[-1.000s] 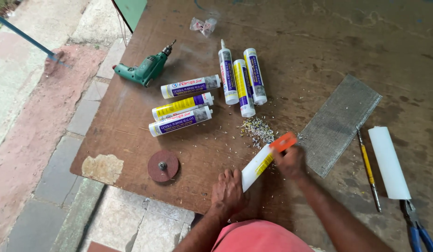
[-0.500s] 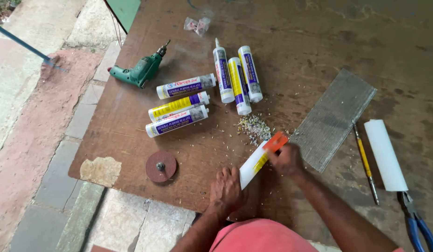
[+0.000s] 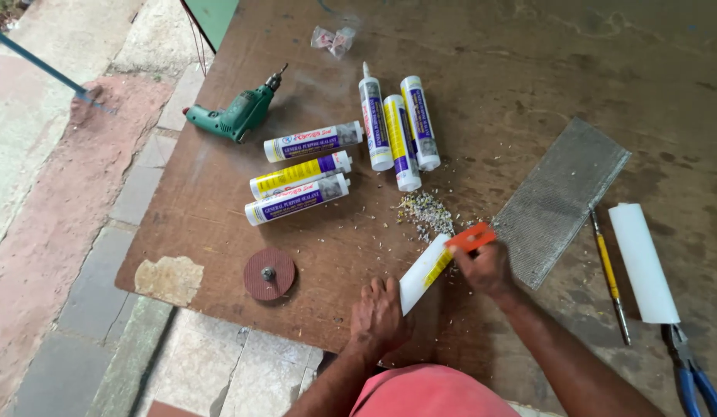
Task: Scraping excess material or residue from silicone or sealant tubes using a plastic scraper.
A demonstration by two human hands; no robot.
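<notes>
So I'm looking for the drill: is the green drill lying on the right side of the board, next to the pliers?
No, the green drill lies near the board's left edge, far from the blue-handled pliers.

Brown wooden tabletop (image 3: 528, 69) (worn); paving stones (image 3: 57, 232)

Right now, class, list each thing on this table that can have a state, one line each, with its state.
Left hand: pressing the held sealant tube down.
Right hand: gripping an orange cutter at the tube's end.
Six sealant tubes: lying flat, untouched.
Green drill: lying on its side.
Blue pliers: lying, handles apart.
Shavings: scattered.
</notes>
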